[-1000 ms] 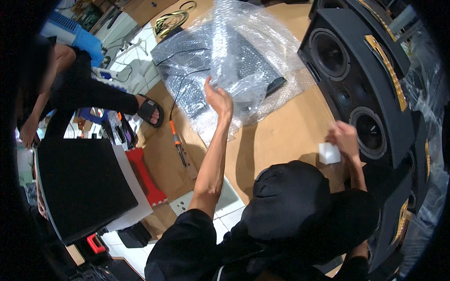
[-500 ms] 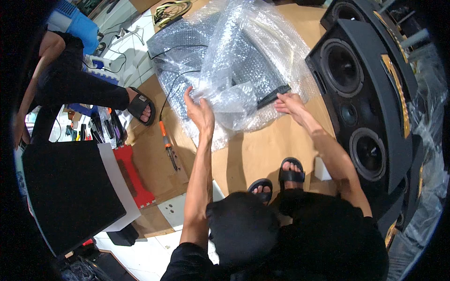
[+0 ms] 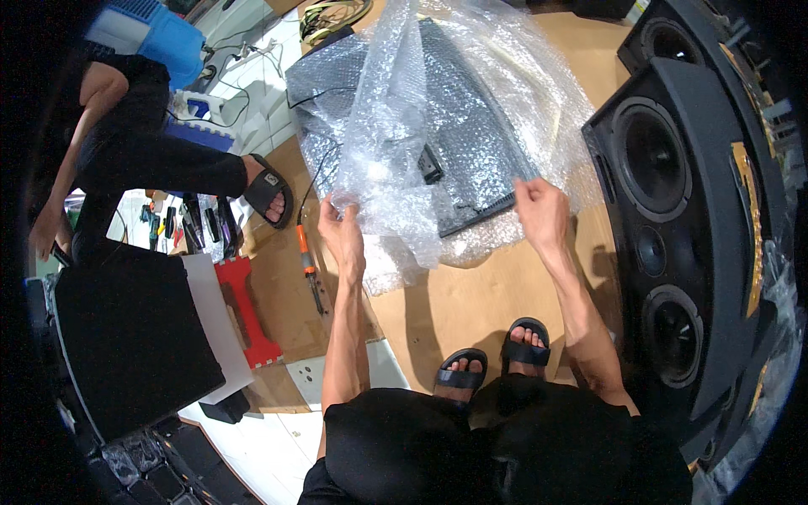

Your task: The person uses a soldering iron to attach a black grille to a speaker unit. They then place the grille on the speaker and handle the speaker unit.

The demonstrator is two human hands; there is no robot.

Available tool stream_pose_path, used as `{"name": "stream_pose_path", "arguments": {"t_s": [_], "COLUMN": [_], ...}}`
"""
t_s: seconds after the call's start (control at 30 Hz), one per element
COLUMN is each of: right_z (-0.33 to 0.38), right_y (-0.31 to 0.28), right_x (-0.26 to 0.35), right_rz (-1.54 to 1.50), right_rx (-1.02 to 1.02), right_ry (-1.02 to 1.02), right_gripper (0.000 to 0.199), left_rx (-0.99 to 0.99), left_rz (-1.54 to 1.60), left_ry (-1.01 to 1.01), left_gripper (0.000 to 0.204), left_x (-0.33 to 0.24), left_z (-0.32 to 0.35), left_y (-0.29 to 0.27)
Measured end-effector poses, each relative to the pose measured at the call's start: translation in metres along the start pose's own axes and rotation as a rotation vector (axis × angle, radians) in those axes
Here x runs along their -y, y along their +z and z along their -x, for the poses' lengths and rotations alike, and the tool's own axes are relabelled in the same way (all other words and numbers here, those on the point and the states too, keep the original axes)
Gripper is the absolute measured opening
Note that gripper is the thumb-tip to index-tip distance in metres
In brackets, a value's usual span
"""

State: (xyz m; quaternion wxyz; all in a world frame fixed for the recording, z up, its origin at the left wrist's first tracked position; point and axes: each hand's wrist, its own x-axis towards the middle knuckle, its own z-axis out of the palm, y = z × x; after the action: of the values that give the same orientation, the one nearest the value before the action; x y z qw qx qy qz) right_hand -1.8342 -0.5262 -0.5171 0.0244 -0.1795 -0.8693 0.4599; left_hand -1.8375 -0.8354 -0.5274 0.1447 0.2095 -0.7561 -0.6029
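A large dark flat panel lies on the cardboard, loosely covered by clear bubble wrap. A loose fold of the wrap runs across its middle, and a small black part shows beside that fold. My left hand pinches the near left edge of the wrap between thumb and fingers. At the panel's near right corner, my right hand is closed on the edge of the wrap; its fingertips are partly hidden. A thin black cable runs from under the wrap to an orange-handled soldering iron on the cardboard.
Tall black speaker cabinets stand along the right. Another person's sandalled foot rests at the left, near scattered hand tools. A black box and a red mat piece lie nearer. Coiled straps sit at the back.
My left hand has gone from spread fingers to pinching the wrap. My right hand has closed into a fist. The fold has shifted left, uncovering more of the panel and the small black part.
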Motion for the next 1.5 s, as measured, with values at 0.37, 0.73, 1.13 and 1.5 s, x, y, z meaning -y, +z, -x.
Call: {"name": "stream_pose_path", "arguments": {"t_s": [0.37, 0.73, 1.13, 1.5], "right_z": [-0.079, -0.100, -0.140, -0.132], "right_y": [0.135, 0.119, 0.123, 0.124], "right_x": [0.031, 0.049, 0.075, 0.066], "right_rz": [0.182, -0.288, -0.069, -0.040], "right_rx": [0.443, 0.812, 0.693, 0.548], "right_ry": [-0.148, 0.251, 0.136, 0.035], "right_gripper": [0.041, 0.077, 0.079, 0.090], "left_rx": [-0.179, -0.078, -0.184, -0.093], "left_rz": [-0.557, -0.411, -0.254, -0.277], "left_ry": [0.058, 0.053, -0.053, -0.068], "left_gripper": [0.066, 0.053, 0.043, 0.045], "left_x": [0.028, 0.037, 0.029, 0.014], "left_z": [-0.013, -0.014, -0.010, -0.002], "left_y": [0.012, 0.008, 0.013, 0.013]}}
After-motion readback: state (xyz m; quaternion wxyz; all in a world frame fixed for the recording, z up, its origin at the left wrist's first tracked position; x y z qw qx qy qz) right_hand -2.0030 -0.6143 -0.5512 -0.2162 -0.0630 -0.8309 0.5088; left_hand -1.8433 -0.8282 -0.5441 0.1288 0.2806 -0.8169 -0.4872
